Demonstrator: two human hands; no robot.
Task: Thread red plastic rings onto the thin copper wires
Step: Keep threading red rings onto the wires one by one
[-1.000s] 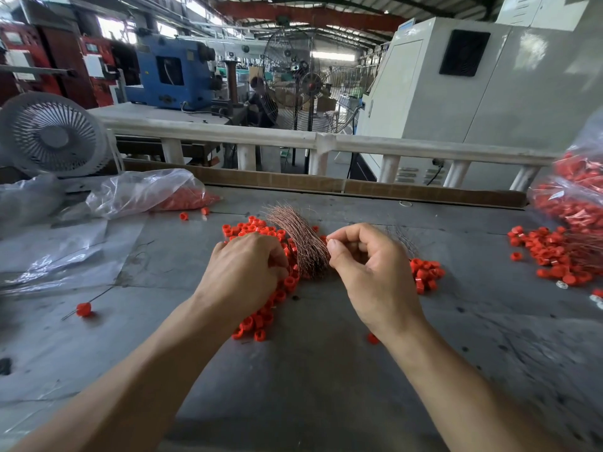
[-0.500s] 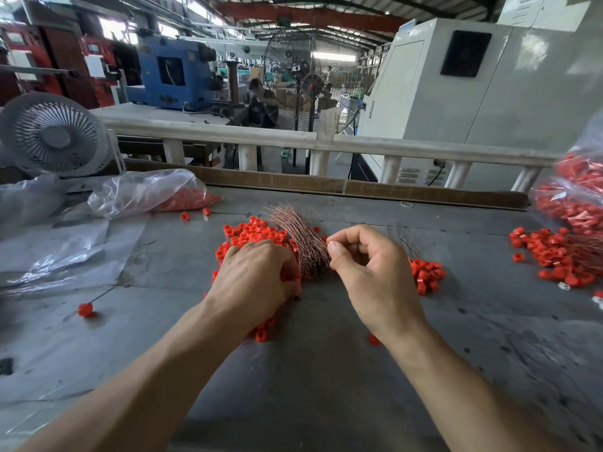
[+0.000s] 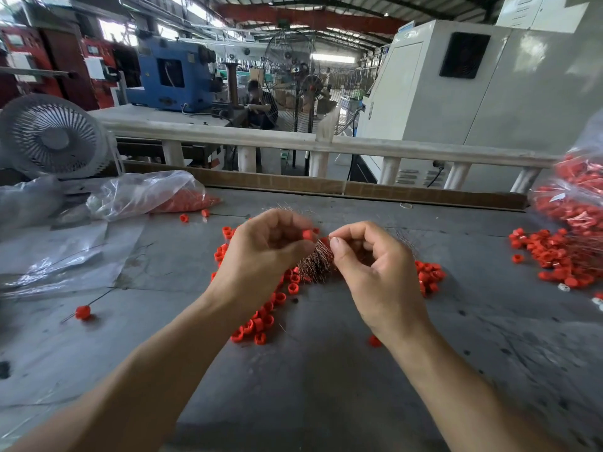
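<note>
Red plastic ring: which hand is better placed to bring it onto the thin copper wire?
Probably the left hand: it already pinches a red plastic ring, while the right hand pinches what looks like a thin copper wire tip.

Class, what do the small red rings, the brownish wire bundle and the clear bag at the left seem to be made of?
Red rings: likely moulded plastic; uniform colour, slight sheen. Wire bundle: probably copper; reddish-brown fine strands. Clear bag: thin plastic film; see-through, crinkled, glossy.
</note>
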